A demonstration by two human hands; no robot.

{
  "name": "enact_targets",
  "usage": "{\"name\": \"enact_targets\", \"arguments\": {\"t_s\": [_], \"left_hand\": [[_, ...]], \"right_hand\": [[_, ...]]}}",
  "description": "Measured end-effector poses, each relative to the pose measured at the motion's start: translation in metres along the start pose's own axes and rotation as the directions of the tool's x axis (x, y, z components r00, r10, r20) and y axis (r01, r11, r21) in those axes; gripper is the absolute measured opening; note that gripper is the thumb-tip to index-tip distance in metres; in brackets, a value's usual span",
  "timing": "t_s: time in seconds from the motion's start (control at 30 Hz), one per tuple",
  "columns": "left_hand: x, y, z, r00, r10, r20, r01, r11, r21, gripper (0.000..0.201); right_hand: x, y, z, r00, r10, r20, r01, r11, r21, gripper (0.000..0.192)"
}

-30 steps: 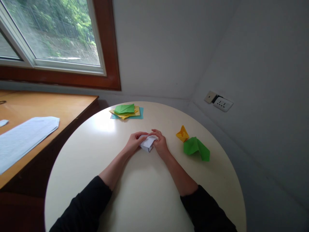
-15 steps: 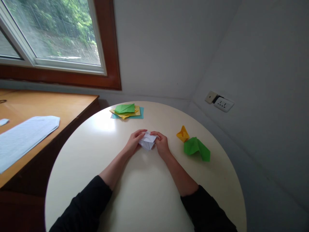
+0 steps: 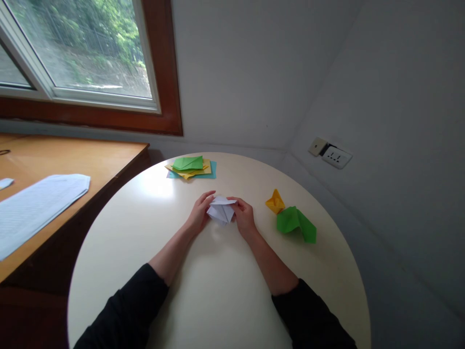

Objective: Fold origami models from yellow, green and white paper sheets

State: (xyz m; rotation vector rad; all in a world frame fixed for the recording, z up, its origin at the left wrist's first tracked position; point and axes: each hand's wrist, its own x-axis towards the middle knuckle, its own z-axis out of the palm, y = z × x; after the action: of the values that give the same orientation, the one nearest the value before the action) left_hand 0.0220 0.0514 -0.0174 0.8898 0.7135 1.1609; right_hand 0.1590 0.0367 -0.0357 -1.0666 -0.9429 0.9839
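Observation:
A folded piece of white paper (image 3: 221, 211) is held between both hands over the middle of the round cream table (image 3: 218, 291). My left hand (image 3: 198, 216) grips its left side with fingers curled around the edge. My right hand (image 3: 244, 217) pinches its right side. The paper is lifted slightly off the tabletop and partly opened, with creased flaps showing.
A stack of green, yellow and teal paper sheets (image 3: 191, 167) lies at the table's far side. A folded yellow paper shape (image 3: 274, 201) and a folded green paper shape (image 3: 295, 223) sit to the right. A wooden desk (image 3: 54, 160) with a white sheet (image 3: 32, 206) stands left.
The white paper has been raised and opened further between the hands; earlier it lay flatter under the fingers. Both hands stayed in nearly the same place.

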Motion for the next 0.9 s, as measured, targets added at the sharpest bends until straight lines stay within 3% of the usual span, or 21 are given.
{"name": "enact_targets", "arguments": {"t_s": [0.2,0.33,0.57,0.9], "left_hand": [[0.003,-0.005,0.001,0.998,0.069,-0.008,-0.069,0.997,-0.039,0.037],[0.002,-0.006,0.000,0.995,0.092,0.030,-0.094,0.993,0.076,0.040],[-0.001,-0.005,0.002,0.981,0.141,0.135,-0.168,0.963,0.211,0.048],[-0.003,-0.004,0.003,0.961,0.179,0.212,-0.245,0.905,0.347,0.043]], "right_hand": [[0.001,0.002,0.001,0.999,0.011,-0.034,-0.010,0.999,0.035,0.029],[0.001,0.003,0.001,0.997,0.057,-0.042,-0.055,0.997,0.050,0.031],[0.006,0.009,-0.003,0.995,-0.046,-0.088,0.050,0.998,0.044,0.027],[0.001,-0.004,-0.001,0.997,0.067,-0.031,-0.057,0.967,0.248,0.023]]}}
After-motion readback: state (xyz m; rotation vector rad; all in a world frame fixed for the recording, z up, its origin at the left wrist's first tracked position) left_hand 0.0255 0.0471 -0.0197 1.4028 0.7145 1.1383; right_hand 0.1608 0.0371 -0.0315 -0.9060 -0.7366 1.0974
